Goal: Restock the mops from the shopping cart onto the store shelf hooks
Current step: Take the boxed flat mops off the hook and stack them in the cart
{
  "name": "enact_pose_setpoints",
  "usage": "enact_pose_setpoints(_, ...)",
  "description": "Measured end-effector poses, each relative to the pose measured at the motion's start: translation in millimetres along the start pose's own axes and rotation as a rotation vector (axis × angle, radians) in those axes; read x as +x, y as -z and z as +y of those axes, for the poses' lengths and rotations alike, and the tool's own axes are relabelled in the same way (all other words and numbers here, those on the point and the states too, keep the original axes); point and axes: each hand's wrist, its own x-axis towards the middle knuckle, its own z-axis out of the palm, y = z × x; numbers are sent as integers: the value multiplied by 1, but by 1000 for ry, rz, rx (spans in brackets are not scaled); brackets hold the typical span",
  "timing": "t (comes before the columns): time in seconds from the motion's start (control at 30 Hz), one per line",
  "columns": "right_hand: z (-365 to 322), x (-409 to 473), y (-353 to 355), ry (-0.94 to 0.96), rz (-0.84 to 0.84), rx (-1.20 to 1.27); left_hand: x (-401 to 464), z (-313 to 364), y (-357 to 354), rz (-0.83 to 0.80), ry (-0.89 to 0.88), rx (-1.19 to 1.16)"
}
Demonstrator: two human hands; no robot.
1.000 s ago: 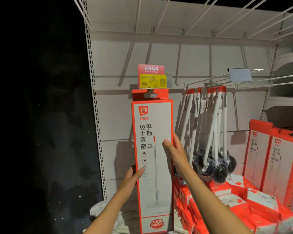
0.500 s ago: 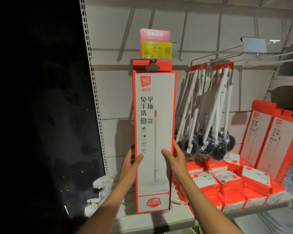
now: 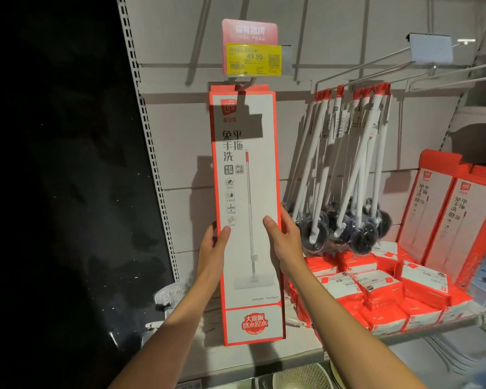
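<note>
A tall red-and-white mop box (image 3: pixel 247 214) hangs upright in front of the shelf back panel, its top tab on the hook (image 3: pixel 243 85) just below the yellow price tag (image 3: pixel 252 59). My left hand (image 3: pixel 213 248) grips the box's left edge at mid height, thumb on the front. My right hand (image 3: pixel 285 240) holds the right edge at about the same height, thumb across the front face. The shopping cart is out of view.
White-handled brushes with dark heads (image 3: pixel 345 175) hang in a bunch on hooks to the right. Red packs (image 3: pixel 376 287) pile on the shelf below them. Two more mop boxes (image 3: pixel 455 220) lean at the far right. A perforated upright (image 3: pixel 149 153) borders the dark area at left.
The view has dropped and come closer. Both hands have slid lower on the box, and its top tab now sits up at the hook under the price tag.
</note>
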Motion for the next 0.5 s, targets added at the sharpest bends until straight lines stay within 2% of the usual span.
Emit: enact_pose_setpoints(0.5,43,104,9,-49,-128,48,80,-12,-30,116,-27,-35)
